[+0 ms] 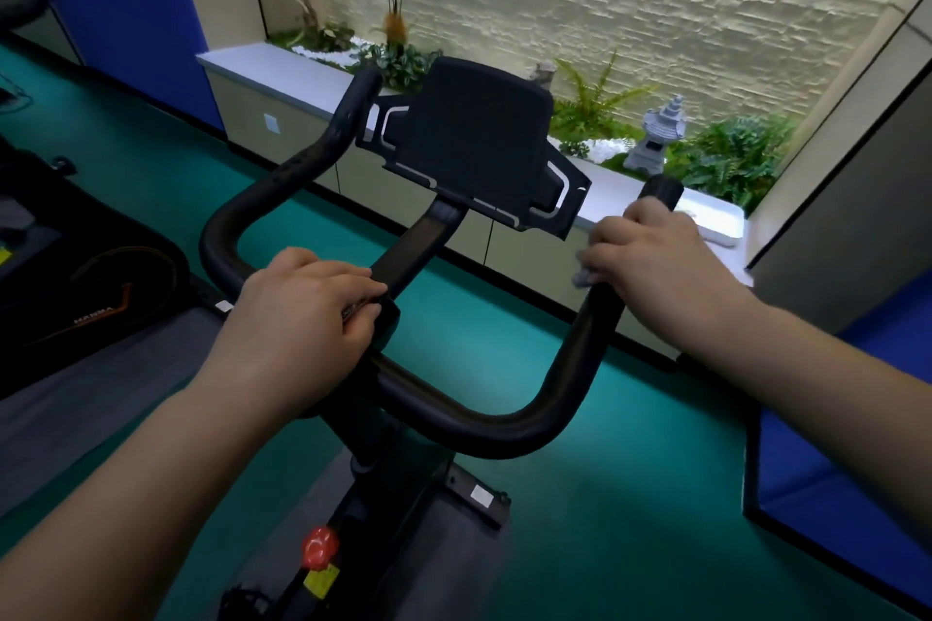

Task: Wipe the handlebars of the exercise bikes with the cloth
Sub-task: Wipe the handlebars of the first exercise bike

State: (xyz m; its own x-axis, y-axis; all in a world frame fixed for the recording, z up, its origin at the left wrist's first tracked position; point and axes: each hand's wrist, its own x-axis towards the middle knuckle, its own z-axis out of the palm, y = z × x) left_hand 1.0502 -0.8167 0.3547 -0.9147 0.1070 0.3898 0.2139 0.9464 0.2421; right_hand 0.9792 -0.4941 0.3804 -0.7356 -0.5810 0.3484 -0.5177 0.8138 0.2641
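A black exercise bike handlebar point(484, 429) curves in front of me, with a black tablet holder point(474, 141) above its stem. My right hand point(655, 262) grips the upper part of the right bar, wrapped round a pale grey cloth point(585, 275) that peeks out by the fingers. Only the bar's tip point(663, 192) shows above that hand. My left hand point(302, 318) holds the centre of the handlebar where the stem joins it, fingers curled over the top. The left bar point(323, 146) rises free of both hands.
A red knob point(320, 546) sits on the bike frame below. Another black bike point(75, 277) stands at the left on a grey mat. A low white ledge point(282, 66) with plants and a stone lantern point(655, 136) runs behind. Green floor surrounds the bike; a blue mat point(832, 484) lies right.
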